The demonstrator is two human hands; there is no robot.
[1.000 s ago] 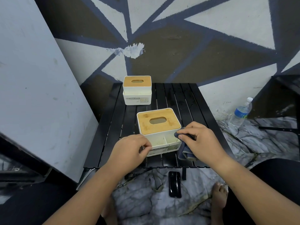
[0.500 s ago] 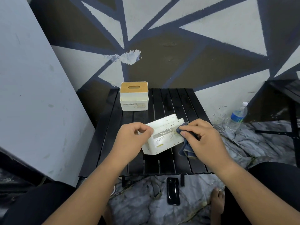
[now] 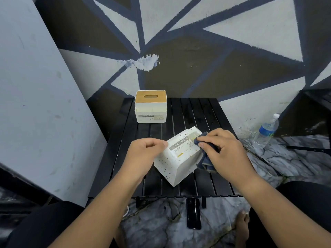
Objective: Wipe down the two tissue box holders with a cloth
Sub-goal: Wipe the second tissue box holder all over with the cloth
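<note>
On the black slatted bench (image 3: 197,111), toward its near edge, the near holder (image 3: 176,158) is tipped over between the two grips. Its labelled face, printed TISSUE HOLDER, looks up, and a white side dotted with dark specks faces the person. Its lowest corner is down at the near slats; whether it rests there or hangs just above cannot be told.

The left grip (image 3: 143,154) has its fingers curled and pinches the holder's upper left edge, thumb tip by the label's corner. The right grip (image 3: 227,151) is clenched round a dark blue cloth (image 3: 206,162) and presses it to the right end of the labelled face. A fold pokes out past the fingertips and the rest hangs down the holder's right side.

At the bench's far left stands the far holder (image 3: 151,106), upright and well apart from both grips. It is white, with a wooden lid and an oval slot on top.

Below the bench's near edge a black phone (image 3: 193,213) lies flat on the marbled floor, with a bare foot (image 3: 241,222) near it on the right. A clear bottle (image 3: 266,130) with a blue label stands on the floor right of the bench, near the wall (image 3: 232,68) painted in grey, brown and dark blue triangles. A pale grey board (image 3: 35,104) leans at the left
</note>
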